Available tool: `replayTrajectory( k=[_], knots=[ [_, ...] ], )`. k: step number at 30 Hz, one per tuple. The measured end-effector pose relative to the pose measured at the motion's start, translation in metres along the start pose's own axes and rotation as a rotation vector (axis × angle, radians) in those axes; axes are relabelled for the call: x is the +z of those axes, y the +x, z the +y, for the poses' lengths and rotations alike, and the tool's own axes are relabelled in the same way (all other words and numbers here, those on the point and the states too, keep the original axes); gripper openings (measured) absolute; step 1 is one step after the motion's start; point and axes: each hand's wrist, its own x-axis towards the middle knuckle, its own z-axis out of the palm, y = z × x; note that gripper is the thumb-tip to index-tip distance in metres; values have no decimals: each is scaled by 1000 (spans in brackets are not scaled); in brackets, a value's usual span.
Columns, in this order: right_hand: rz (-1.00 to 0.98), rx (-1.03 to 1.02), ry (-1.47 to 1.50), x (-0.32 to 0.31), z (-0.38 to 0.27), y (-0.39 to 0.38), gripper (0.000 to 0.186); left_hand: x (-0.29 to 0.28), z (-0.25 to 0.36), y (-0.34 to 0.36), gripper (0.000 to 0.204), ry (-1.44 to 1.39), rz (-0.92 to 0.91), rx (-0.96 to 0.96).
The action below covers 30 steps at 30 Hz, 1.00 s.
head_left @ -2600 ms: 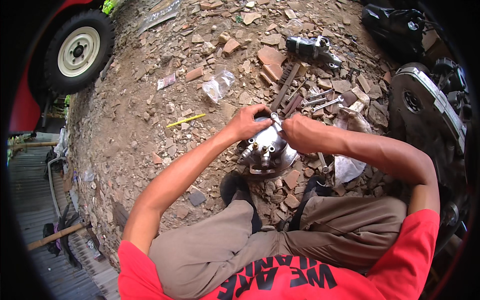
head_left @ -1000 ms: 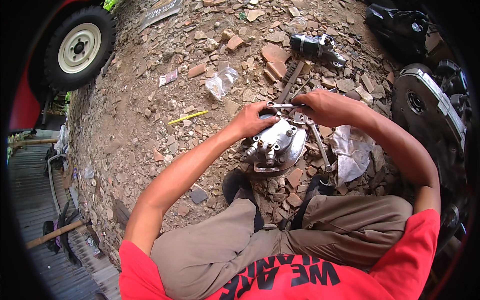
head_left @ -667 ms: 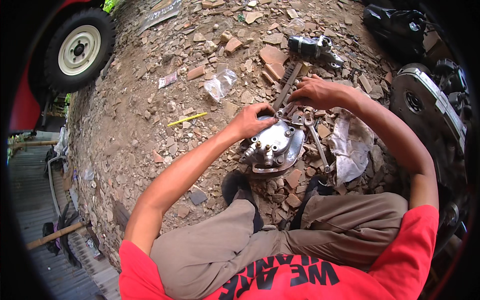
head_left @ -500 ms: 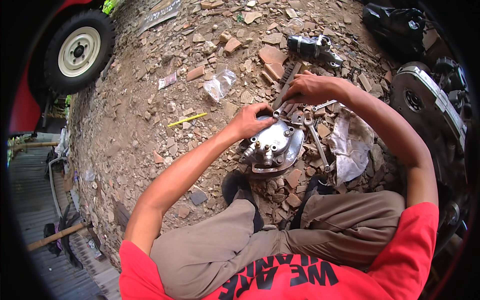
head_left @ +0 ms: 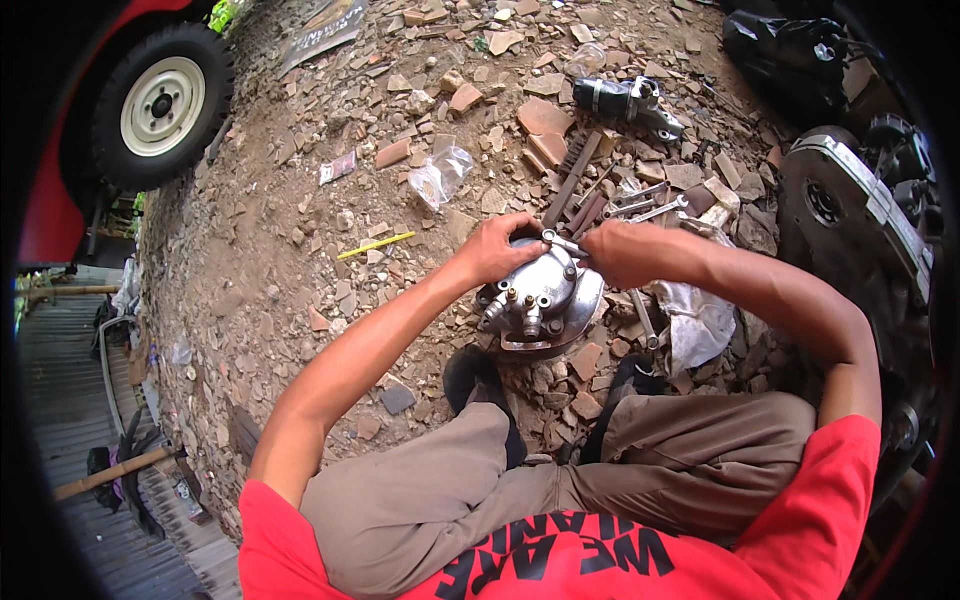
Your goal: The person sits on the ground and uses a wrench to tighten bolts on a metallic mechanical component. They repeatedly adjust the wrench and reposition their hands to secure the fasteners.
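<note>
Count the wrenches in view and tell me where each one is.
3 clearly: one wrench in the right hand, at the metal housing; a second left of the white cloth; a third in the tool pile beyond that hand. The pile may hide more.

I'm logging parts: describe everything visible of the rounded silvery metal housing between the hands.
The rounded silvery metal housing sits on rubble-strewn brown ground, polished domed face up. Two stubby metal fittings and brassy caps project near its close edge; a flange shows at right. The left hand appears to touch its far-left edge; a silvery ring-ended wrench in the right hand crosses its far side.
</note>
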Motion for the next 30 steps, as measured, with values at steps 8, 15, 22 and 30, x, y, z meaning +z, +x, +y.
replayTrajectory(
  k=[8, 15, 22, 30],
  knots=[
    [280, -20, 321, -12, -21, -33, 25, 5, 9, 2, 31, 106, 35, -9],
    [329, -183, 158, -30, 29, -26, 29, 1, 20, 4, 38, 63, -37, -130],
    [384, -208, -51, -25, 62, -1, 29, 0, 9, 1, 40, 63, 16, -81],
    [269, -274, -164, -31, 73, 15, 29, 1, 9, 2, 34, 79, -6, -61]
  ],
)
